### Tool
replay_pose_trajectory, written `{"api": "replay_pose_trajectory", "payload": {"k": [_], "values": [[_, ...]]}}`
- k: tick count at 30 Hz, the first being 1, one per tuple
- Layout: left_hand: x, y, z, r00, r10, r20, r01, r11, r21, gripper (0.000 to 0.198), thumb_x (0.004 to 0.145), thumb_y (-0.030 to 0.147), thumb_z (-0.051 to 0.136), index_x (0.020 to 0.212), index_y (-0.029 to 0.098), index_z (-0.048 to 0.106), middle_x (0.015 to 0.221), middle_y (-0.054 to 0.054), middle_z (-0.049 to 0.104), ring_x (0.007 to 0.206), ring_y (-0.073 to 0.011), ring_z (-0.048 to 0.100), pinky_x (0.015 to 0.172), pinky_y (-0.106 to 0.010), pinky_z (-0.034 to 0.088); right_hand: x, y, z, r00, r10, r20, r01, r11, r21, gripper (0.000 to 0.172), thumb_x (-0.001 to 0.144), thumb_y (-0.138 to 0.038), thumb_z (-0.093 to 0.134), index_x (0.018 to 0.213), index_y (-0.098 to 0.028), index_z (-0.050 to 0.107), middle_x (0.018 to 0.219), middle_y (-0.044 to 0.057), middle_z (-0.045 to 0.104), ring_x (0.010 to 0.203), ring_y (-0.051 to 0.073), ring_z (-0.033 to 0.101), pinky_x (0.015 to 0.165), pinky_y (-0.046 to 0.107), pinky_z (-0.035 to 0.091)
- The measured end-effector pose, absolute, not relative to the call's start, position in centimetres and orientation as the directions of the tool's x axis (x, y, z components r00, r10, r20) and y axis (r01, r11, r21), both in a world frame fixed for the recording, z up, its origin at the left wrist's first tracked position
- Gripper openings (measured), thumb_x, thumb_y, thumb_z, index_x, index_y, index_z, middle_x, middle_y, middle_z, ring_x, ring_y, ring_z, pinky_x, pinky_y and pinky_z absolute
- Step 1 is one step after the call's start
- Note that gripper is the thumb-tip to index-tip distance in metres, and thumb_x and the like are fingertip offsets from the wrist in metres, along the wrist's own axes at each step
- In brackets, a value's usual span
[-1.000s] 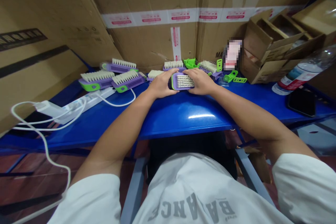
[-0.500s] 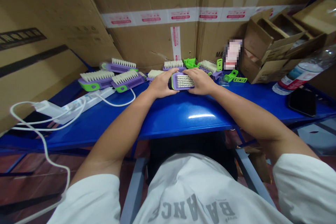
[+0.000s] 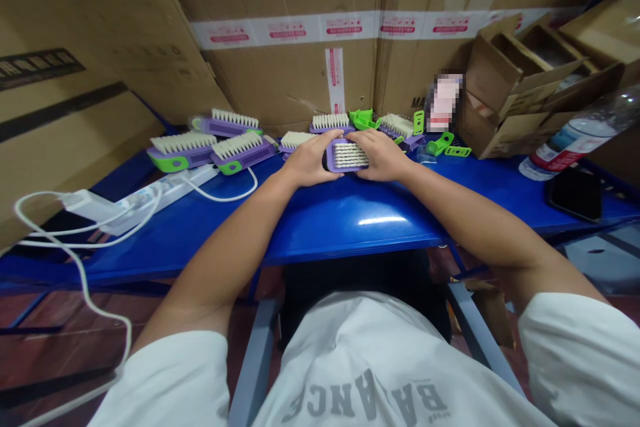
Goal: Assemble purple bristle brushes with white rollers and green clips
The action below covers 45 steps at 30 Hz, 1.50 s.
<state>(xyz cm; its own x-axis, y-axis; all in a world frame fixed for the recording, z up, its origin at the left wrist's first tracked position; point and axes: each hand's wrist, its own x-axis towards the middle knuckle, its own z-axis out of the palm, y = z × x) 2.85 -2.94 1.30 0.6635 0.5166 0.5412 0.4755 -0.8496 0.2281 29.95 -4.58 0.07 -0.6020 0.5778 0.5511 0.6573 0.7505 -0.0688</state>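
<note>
Left hand (image 3: 309, 160) and right hand (image 3: 381, 155) pressed inward on opposite ends of a purple-framed bristle brush (image 3: 349, 156), above a blue metal surface (image 3: 320, 233), with similar brushes (image 3: 243, 152) just beyond.

Purple-framed brush (image 3: 350, 155) partly covered by left hand (image 3: 311, 159) and right hand (image 3: 381, 155), its ends hidden. Item (image 3: 444, 101) behind pixelated, any print unreadable. Plastic bottle (image 3: 585, 130) cut off by right edge.
</note>
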Motion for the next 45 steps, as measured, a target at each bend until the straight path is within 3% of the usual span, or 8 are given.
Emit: {"api": "replay_pose_trajectory", "payload": {"k": [20,34,45], "values": [[2.8,-2.8,1.3,0.675,0.509,0.534,0.473,-0.854,0.216,0.1,0.077,0.031,0.098,0.166,0.019,0.054,0.167,-0.017,0.067,0.151,-0.0389,0.069,0.13,-0.053,0.056,29.9,-4.7,0.2,-0.601,0.585,0.544,0.673,0.738,-0.05,0.088,0.076,-0.033,0.076,0.16,-0.014,0.057,0.152,0.025,0.074,0.131,0.048,0.07,0.115,0.066,0.054],[3.1,-2.6,1.2,0.708,0.456,0.539,0.415,-0.886,0.205,0.097,0.08,0.031,0.095,0.167,0.02,0.051,0.169,-0.018,0.063,0.158,-0.0393,0.061,0.136,-0.056,0.05,29.9,-4.0,-0.4,-0.623,0.538,0.568,0.611,0.788,-0.077,0.092,0.079,-0.032,0.076,0.166,-0.015,0.05,0.16,0.025,0.068,0.142,0.046,0.067,0.123,0.068,0.052],[3.2,-2.4,1.0,0.698,0.559,0.448,0.51,-0.827,0.237,0.111,0.077,0.035,0.098,0.172,0.02,0.042,0.168,-0.021,0.063,0.151,-0.0417,0.067,0.125,-0.054,0.057,30.3,-3.5,-0.4,-0.612,0.593,0.524,0.63,0.765,-0.13,0.104,0.08,-0.044,0.087,0.171,-0.016,0.045,0.165,0.027,0.065,0.145,0.049,0.067,0.122,0.07,0.052]]}}
